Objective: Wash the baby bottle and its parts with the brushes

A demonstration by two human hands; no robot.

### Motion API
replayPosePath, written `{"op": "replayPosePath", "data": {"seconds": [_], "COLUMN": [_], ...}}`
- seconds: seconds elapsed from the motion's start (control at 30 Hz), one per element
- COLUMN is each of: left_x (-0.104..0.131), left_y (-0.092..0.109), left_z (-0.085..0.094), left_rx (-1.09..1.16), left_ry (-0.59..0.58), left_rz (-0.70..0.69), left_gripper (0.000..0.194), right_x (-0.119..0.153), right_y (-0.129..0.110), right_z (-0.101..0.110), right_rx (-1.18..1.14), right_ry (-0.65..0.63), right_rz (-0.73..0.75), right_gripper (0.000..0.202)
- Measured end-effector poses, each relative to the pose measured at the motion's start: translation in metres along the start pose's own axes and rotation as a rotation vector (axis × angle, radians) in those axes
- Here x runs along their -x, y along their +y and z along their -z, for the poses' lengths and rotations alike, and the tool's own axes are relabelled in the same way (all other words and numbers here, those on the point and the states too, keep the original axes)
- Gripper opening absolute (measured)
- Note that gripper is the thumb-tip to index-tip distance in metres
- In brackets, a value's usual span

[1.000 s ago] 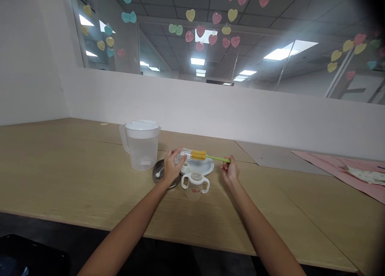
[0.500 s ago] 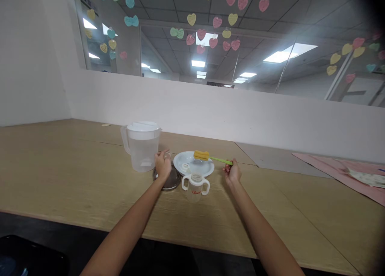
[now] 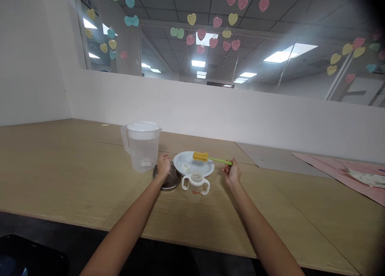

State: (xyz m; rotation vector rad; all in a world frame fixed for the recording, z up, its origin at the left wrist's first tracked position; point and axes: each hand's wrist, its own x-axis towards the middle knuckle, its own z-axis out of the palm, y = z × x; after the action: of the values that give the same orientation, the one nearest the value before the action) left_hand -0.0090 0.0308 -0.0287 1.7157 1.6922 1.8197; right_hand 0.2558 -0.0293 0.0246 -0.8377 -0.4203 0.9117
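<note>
My right hand (image 3: 232, 171) is closed around the green handle of a sponge brush (image 3: 200, 157), whose yellow sponge head is above the white dish (image 3: 207, 172). Over a round dark metal-rimmed dish or lid (image 3: 174, 183), my left hand (image 3: 164, 165) has its fingers curled; what they hold is hidden. A clear baby bottle (image 3: 194, 191) with two white handles stands upright and uncapped in front of the white dish. Inside that dish lies a small white and clear piece (image 3: 185, 167), perhaps the bottle's top.
A lidded translucent pitcher (image 3: 144, 151) with water stands just left of my left hand. Far right on the wooden table (image 3: 90, 187) lies a pink cloth (image 3: 333, 167) with a pale patterned cloth on it. A white wall and window stand behind the table.
My left hand has turned over slightly, and the clear round piece seen at its fingers before is now out of sight. The sponge head has shifted slightly left and down.
</note>
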Motion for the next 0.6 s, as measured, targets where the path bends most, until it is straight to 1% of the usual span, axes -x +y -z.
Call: {"op": "replayPosePath", "data": {"seconds": [0.1,0.17,0.27,0.37,0.43,0.5,0.53,0.6], "left_x": [0.001,0.002,0.004,0.01,0.016,0.022,0.025,0.029], "left_y": [0.004,0.011,0.025,0.044,0.057,0.069,0.073,0.078], "left_z": [0.0,0.002,0.009,0.017,0.021,0.024,0.025,0.025], "left_rx": [0.024,0.044,0.074,0.083,0.056,0.003,-0.032,-0.106], "left_ry": [0.032,0.039,0.052,0.028,-0.081,-0.244,-0.313,-0.421], "left_rz": [0.092,0.113,0.099,0.007,-0.169,-0.349,-0.415,-0.505], "left_gripper": [0.024,0.025,0.031,0.03,0.025,0.02,0.019,0.02], "right_x": [0.0,0.0,-0.001,-0.001,-0.002,-0.002,-0.002,-0.002], "right_y": [0.001,0.002,0.004,0.007,0.008,0.01,0.011,0.012], "right_z": [0.0,0.001,0.001,0.001,0.001,0.001,0.001,0.002], "right_rx": [0.028,0.065,0.125,0.172,0.202,0.239,0.263,0.308], "right_ry": [-0.008,-0.01,-0.017,-0.019,-0.019,-0.032,-0.046,-0.082], "right_rz": [0.021,0.042,0.091,0.142,0.169,0.198,0.217,0.251], "right_gripper": [0.025,0.026,0.028,0.031,0.034,0.037,0.038,0.041]}}
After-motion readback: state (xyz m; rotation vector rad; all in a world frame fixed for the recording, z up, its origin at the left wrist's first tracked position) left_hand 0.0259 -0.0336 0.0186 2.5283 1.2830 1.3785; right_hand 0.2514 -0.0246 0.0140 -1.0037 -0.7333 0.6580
